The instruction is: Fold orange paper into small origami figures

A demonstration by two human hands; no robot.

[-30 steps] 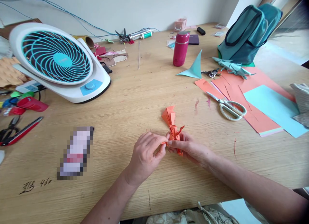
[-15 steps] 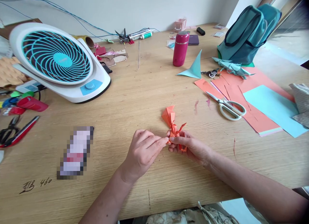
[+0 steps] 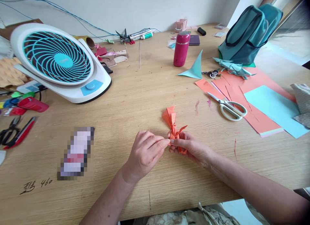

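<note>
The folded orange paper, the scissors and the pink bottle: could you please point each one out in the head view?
Folded orange paper (image 3: 173,129): head view, on its narrow middle part.
Scissors (image 3: 222,103): head view, where the blades meet the handles.
Pink bottle (image 3: 181,52): head view, on its body.

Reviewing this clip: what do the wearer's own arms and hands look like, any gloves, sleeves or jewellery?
Both the left hand and right hand are human and ungloved, with no ring, watch or bracelet visible. The left forearm and right forearm show no sleeve; the left bears one small round mark.
</note>
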